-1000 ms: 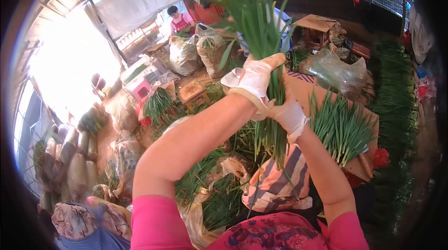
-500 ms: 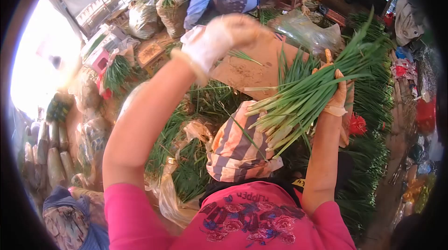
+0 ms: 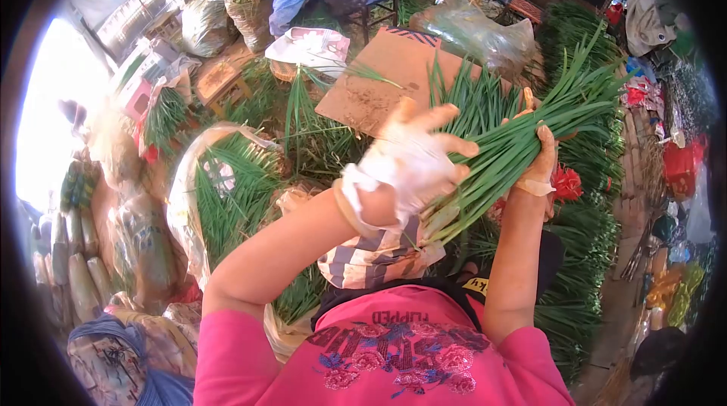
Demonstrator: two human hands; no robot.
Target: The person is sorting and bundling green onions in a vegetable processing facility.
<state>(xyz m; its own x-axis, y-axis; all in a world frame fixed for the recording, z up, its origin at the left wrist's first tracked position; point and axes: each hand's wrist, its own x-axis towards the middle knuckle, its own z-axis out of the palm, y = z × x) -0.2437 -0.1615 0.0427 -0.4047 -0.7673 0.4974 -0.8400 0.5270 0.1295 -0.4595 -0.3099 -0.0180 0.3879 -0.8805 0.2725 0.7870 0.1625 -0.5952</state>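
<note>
The bunch (image 3: 522, 137) of long green leaves is above the lap, right of centre, raised off the striped cloth (image 3: 360, 260). Its long axis runs diagonally: pale stem ends point down and left, toward the person's body; leaf tips fan out up and right, away from it. The right hand (image 3: 541, 165) supports it from beneath near mid-length, digits curled up on both sides; the bunch is within its grip. The right forearm stands nearly upright in view. The left hand (image 3: 409, 163), in a white covering, is blurred, with fingers well spread and nothing visibly gripped. It is beside the stem half; contact cannot be determined. The left forearm slants up and right. Beyond the bunch, other greens (image 3: 471, 107) lie at the edge of the cardboard (image 3: 356, 99).
</note>
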